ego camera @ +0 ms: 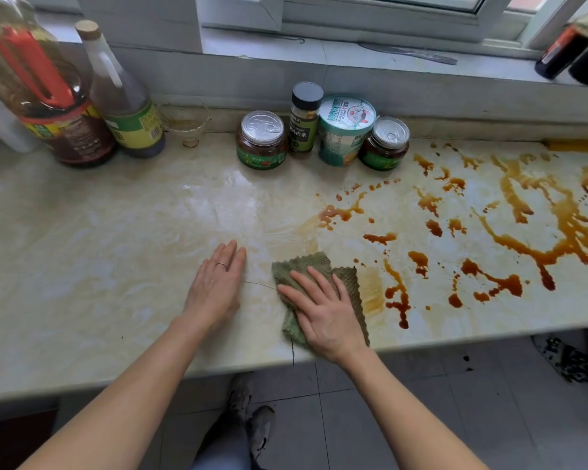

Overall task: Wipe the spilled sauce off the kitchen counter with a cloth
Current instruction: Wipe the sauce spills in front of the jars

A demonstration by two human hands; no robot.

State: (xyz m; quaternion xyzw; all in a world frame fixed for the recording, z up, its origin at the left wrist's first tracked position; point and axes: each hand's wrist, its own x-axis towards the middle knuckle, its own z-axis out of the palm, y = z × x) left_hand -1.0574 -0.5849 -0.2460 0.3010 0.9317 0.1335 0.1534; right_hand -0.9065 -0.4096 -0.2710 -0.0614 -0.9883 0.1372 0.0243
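Item 1. The green cloth (348, 283) lies flat on the worktop (99, 249) near the front edge, with its lower corner at or just over that edge. The right hand (323, 313) presses it down, fingers (306, 283) straight and spread, not curled round it. The left hand (214, 290) rests flat on bare worktop just beside the cloth, fingers straight and close together, holding nothing.

Item 2. The brown sauce (557, 232) covers the right half of the worktop in streaks and drops. The nearest streaks sit just right of the cloth, past a pale smear (372, 290).

Item 3. Risks, as judged:
- A flat palm gives weak hold, so the cloth may bunch or slip.
- A stroke toward the front edge could push sauce onto the floor.
- One small cloth against this much liquid may saturate and merely spread a film.

Item 4. Along the back stand two lidded jars (261, 140) (384, 144), a spice bottle (304, 120) and a paper tub (345, 130). Drops lie near the right-hand jar, which obstructs wiping there. Large bottles (48, 96) stand well apart, far left.
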